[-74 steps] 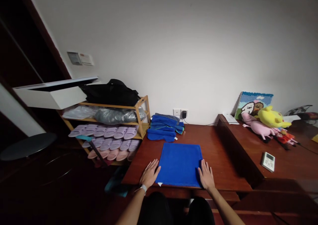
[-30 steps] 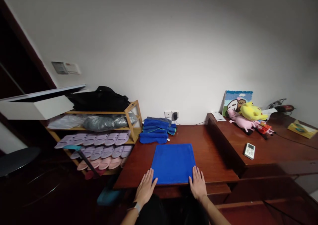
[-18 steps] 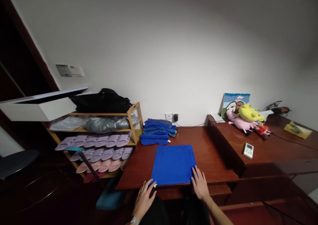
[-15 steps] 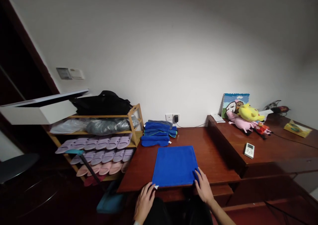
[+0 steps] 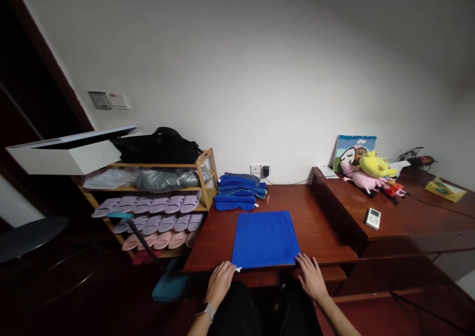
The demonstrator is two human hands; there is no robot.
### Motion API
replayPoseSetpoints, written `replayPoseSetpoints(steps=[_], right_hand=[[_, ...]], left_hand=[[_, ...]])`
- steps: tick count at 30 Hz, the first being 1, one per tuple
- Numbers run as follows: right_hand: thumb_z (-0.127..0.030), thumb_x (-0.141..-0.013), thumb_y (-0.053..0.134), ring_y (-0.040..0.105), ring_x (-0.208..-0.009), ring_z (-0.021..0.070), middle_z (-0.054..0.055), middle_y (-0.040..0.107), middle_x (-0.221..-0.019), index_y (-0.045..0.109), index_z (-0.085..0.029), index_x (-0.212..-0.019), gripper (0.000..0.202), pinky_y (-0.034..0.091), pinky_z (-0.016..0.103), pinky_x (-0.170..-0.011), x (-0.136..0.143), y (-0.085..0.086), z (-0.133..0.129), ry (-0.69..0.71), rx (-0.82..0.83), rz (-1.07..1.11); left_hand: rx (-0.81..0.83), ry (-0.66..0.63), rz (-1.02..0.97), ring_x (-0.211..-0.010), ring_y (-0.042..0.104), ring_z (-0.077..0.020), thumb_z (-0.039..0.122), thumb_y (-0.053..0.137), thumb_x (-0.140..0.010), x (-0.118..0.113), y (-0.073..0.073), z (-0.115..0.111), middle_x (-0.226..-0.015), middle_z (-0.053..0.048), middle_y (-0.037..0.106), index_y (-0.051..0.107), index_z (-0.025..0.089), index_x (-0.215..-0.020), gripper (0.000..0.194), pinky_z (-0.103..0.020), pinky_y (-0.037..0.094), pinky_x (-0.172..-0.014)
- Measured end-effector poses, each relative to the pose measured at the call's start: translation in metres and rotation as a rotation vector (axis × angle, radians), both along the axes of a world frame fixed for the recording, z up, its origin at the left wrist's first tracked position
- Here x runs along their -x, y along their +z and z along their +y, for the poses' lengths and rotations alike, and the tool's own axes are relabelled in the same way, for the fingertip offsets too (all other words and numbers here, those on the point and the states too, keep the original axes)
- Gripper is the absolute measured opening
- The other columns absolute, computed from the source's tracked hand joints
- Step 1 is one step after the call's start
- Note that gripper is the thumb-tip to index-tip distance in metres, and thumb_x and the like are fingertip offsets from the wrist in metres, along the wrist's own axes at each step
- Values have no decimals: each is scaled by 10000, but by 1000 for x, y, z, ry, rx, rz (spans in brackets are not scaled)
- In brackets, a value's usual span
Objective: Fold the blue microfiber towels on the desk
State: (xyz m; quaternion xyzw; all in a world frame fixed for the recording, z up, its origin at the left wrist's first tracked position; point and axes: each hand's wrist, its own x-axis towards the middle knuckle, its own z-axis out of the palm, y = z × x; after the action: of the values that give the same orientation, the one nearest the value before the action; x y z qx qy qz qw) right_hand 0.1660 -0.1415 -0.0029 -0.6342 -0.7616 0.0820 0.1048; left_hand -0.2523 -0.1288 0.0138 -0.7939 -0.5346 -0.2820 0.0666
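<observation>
A blue towel (image 5: pixel 265 239) lies flat and spread out on the wooden desk, its near edge along the desk's front edge. My left hand (image 5: pixel 220 281) rests at its near left corner, fingers stretched out beside a small white tag (image 5: pixel 238 269). At the near right corner is my right hand (image 5: pixel 312 279), its fingers apart and their tips touching the cloth's edge. Neither hand visibly grips the cloth. Behind the towel sits a pile of folded blue towels (image 5: pixel 237 192), with a grey one on top.
On the left stands a wooden rack (image 5: pixel 208 197) with slippers, wrapped bundles and a black bag (image 5: pixel 159 148). A higher desk section to the right bears plush toys (image 5: pixel 374 166), a white remote (image 5: pixel 373 218) and a yellow tissue pack (image 5: pixel 445 189). A black charger (image 5: pixel 266 170) is plugged into the wall.
The towel's near right corner, lifted under my right fingers before, now lies flat. My right hand has drawn back slightly to the edge. The view has shifted a little.
</observation>
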Motion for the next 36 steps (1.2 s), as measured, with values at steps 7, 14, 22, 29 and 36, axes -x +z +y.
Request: replayPoseSetpoints(steps=[7, 14, 22, 29, 36], right_hand=[[-189, -848, 426, 268, -1543, 223, -23, 342, -1657, 404, -301, -1565, 726, 127, 504, -1281, -1, 2, -4, -22, 21, -42], [-251, -902, 394, 304, -1527, 232, -7, 400, -1629, 454, -280, -1539, 641, 131, 509, -1278, 5, 19, -6, -33, 46, -51], [-498, -999, 350, 258, -1537, 321, -20, 364, -1648, 471, -398, -1505, 529, 286, 631, -1190, 61, 70, 31, -143, 8, -7], [-709, -913, 456, 183, -1549, 396, -39, 258, -1694, 376, -497, -1531, 658, 241, 754, -1141, 144, 74, 99, -49, 144, 19], [-891, -829, 380, 70, -1549, 471, -10, 152, -1722, 275, -517, -1567, 834, 121, 837, -1107, 159, 29, 122, -80, 200, -30]], left_hand=[[-9, -22, 70, -878, 705, -200, 201, 380, -1014, 6, -5, 1, -931, -32, 747, 731, 273, -1099, 368, -355, 567, -861], [5, -36, 31, -1001, 711, -200, 129, 416, -948, 6, -6, -5, -1074, -37, 759, 735, 278, -1114, 389, -362, 566, -942], [52, 198, -13, -1076, 694, -237, 211, 426, -941, 39, 6, 32, -1136, -65, 754, 742, 252, -1116, 364, -379, 535, -985], [154, 412, 71, -1216, 631, -289, 304, 400, -962, 70, 10, 101, -1292, -137, 699, 690, 174, -1251, 430, -440, 479, -1049], [114, 473, 69, -1175, 622, -293, 363, 397, -970, 73, -7, 120, -1272, -145, 683, 681, 169, -1257, 448, -436, 474, -1021]])
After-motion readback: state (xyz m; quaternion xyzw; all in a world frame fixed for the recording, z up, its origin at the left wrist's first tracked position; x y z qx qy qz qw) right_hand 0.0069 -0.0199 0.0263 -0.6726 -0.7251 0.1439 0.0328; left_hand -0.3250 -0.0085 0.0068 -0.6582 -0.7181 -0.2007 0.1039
